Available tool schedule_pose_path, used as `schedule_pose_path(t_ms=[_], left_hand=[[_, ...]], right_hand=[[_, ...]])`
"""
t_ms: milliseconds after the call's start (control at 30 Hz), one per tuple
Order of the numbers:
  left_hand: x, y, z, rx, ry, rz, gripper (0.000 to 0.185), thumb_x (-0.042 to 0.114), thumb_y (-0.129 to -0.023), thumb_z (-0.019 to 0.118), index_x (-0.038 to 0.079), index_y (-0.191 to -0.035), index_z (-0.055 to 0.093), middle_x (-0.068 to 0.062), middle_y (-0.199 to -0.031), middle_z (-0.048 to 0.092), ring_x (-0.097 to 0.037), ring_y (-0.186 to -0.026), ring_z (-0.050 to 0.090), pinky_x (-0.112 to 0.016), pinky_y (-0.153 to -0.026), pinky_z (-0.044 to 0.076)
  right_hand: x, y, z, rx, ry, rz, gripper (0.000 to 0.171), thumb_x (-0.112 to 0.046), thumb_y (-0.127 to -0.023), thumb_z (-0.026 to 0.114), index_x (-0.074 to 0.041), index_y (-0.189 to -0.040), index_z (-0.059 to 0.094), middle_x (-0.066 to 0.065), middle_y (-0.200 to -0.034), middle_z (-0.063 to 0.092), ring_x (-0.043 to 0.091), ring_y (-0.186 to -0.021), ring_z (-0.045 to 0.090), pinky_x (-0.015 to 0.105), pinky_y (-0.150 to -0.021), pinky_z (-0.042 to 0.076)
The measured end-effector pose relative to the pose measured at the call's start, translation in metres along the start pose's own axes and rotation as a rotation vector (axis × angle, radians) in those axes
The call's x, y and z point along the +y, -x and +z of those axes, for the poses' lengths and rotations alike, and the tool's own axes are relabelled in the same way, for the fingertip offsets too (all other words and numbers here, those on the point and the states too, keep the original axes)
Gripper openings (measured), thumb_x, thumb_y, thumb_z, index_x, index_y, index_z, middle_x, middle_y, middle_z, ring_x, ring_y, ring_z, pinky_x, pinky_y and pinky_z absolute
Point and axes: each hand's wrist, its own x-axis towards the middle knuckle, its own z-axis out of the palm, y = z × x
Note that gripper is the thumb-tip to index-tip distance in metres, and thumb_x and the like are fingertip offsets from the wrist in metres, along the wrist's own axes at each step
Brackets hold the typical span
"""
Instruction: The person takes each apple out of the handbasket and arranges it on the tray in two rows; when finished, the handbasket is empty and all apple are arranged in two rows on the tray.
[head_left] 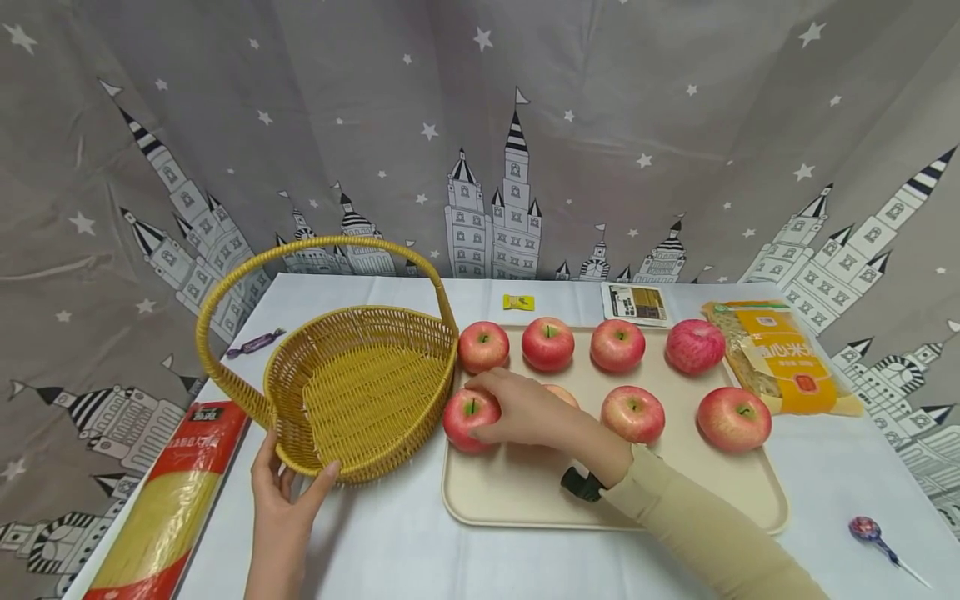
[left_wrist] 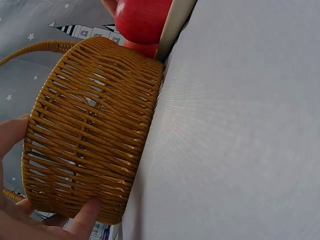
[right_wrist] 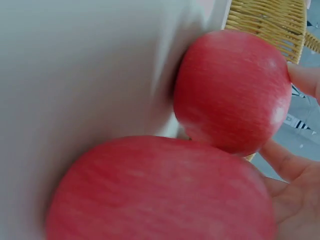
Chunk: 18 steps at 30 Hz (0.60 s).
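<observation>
A cream tray (head_left: 525, 500) carries several red apples in two rows. My right hand (head_left: 480, 408) reaches across the front row and grips the leftmost apple (head_left: 467, 414), which sits at the tray's left edge beside the wicker basket (head_left: 367, 392). In the right wrist view its fingers (right_wrist: 305, 80) wrap the far side of that apple (right_wrist: 230, 90), and a second apple (right_wrist: 160, 190) lies under the palm. My left hand (head_left: 296, 479) holds the near wall of the empty basket (left_wrist: 90, 125), thumb (left_wrist: 87, 217) on one side and fingers on the other.
A red and yellow noodle packet (head_left: 172, 500) lies at the table's front left. A yellow grain bag (head_left: 787, 358) sits right of the tray, with a lollipop (head_left: 866, 529) nearer me. A purple sweet (head_left: 255, 342), a yellow wrapper (head_left: 518, 302) and a small box (head_left: 635, 302) lie by the backdrop.
</observation>
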Motion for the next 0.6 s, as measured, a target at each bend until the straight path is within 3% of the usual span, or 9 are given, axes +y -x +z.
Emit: schedule_pose_path(t_ms=[367, 500, 600], left_hand=[[-0.001, -0.001, 0.001, 0.005, 0.007, 0.007, 0.103, 0.022, -0.089, 0.072, 0.028, -0.155, -0.006, -0.003, -0.16, -0.003, -0.026, -0.146, 0.008, -0.047, -0.116, 0.018], [-0.001, -0.002, 0.002, -0.001, 0.001, 0.002, 0.103, 0.023, -0.089, 0.072, 0.027, -0.155, -0.007, -0.003, -0.16, -0.004, -0.026, -0.146, 0.007, -0.048, -0.116, 0.017], [0.0, -0.003, 0.002, -0.016, 0.005, -0.003, 0.104, 0.026, -0.089, 0.072, 0.027, -0.154, -0.008, -0.002, -0.16, -0.008, -0.026, -0.146, 0.005, -0.049, -0.116, 0.017]], right_hand=[[0.006, -0.002, 0.0, 0.033, -0.037, 0.003, 0.065, -0.041, -0.082, 0.074, -0.015, -0.137, 0.052, -0.001, -0.133, 0.053, 0.012, -0.115, 0.05, 0.033, -0.101, 0.042], [0.008, 0.005, -0.004, 0.078, -0.052, -0.008, 0.072, -0.048, -0.082, 0.073, -0.017, -0.142, 0.048, -0.005, -0.138, 0.05, 0.011, -0.124, 0.046, 0.035, -0.106, 0.039], [0.01, 0.015, -0.012, 0.129, -0.076, -0.013, 0.073, -0.048, -0.082, 0.074, -0.018, -0.143, 0.047, -0.004, -0.137, 0.051, 0.017, -0.118, 0.051, 0.037, -0.1, 0.043]])
